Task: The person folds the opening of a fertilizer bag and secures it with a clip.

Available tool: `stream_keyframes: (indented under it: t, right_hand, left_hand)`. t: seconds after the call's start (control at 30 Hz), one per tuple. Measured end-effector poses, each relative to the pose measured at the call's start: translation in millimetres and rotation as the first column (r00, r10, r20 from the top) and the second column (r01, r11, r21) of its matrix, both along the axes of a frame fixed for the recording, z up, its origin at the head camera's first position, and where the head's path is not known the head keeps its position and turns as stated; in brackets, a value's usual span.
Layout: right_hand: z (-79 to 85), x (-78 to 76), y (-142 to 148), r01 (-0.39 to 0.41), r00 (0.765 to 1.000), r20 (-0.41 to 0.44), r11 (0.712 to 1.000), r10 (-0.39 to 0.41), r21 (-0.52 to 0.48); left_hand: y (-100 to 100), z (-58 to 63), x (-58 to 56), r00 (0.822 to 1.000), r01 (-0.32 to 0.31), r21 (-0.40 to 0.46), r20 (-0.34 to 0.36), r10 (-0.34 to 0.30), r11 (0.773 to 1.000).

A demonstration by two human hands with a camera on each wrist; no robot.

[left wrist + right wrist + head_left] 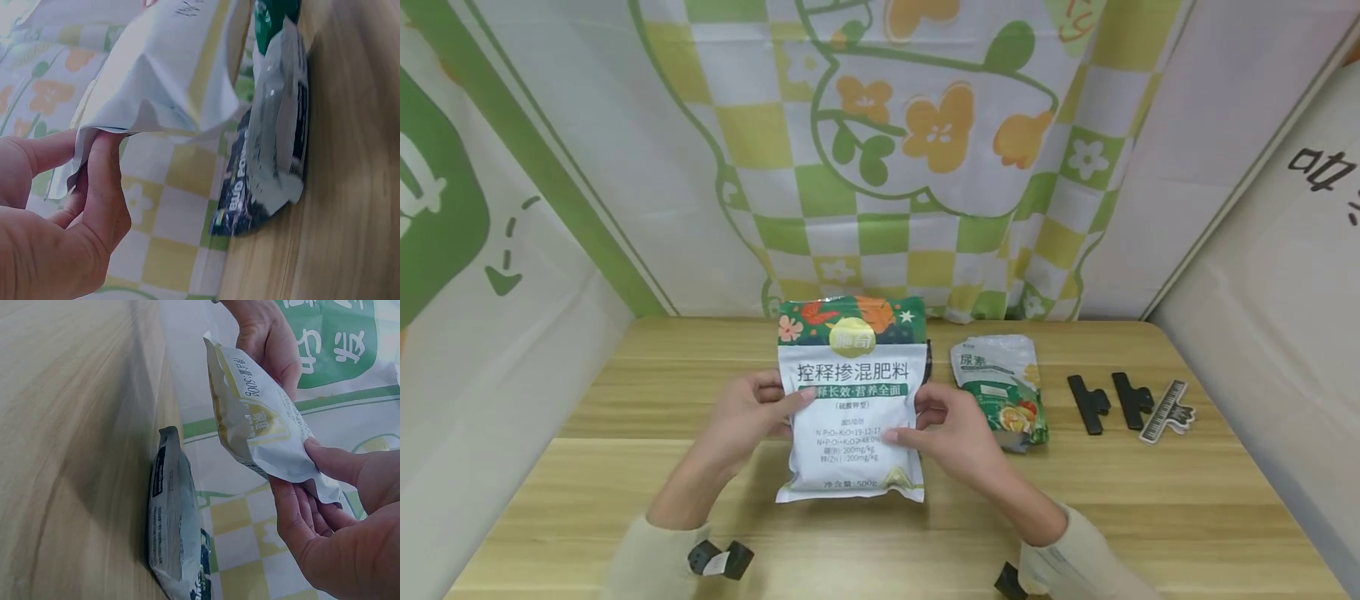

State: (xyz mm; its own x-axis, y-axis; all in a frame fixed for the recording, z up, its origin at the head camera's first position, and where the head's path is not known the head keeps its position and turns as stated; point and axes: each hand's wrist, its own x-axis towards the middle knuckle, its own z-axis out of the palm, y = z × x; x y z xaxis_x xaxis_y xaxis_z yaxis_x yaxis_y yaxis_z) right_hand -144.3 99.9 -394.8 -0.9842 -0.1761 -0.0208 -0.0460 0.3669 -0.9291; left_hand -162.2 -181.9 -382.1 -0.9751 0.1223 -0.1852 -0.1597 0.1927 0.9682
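A glossy white plastic pouch with a green, fruit-patterned top band (853, 421) is held up above the pale wood-grain tabletop (1037, 508), roughly upright, its printed front facing the head camera. It carries a round yellow logo, rows of dark Chinese characters and "500g" near the bottom.

The left hand (741, 425) has its grip closed on the pouch's left edge, thumb laid across the front and fingers behind. The right hand (958, 437) pinches the opposite edge in the same way, its thumb on the front lower down than the left one and its fingers curled behind.

To the right of the pouch, a silver-and-green plastic bag with fruit pictures (1000, 387) lies on the tabletop. Farther right are two black bar-shaped clips (1087, 406) (1132, 402), set side by side, and just beside them a silvery clip marked like a ruler (1165, 414).

The left wrist view shows a pale silvery bag (265, 137) next to a dark bag with white lettering (234, 200), both on the tabletop. At the back hangs a white cloth with green-and-yellow checks and orange flowers (936, 258). Cream sleeves (647, 554) cover the forearms, with a small black device (720, 560) at the left cuff.
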Motion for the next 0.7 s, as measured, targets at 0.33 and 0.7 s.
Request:
stream_keyframes:
  t: [0.33,0.7]
  right_hand:
    - [-6.1,9.1,22.0,-0.006,1.0,0.006,1.0,0.006,0.001]
    - [-14.4,11.0,41.5,-0.054,0.998,0.02,0.999,0.054,0.006]
  left_hand:
    - [18.7,-7.7,10.6,0.999,0.024,0.041,-0.023,-0.024,0.999]
    - [32.1,-12.7,15.8,0.996,0.068,0.013,-0.055,-0.067,0.998]
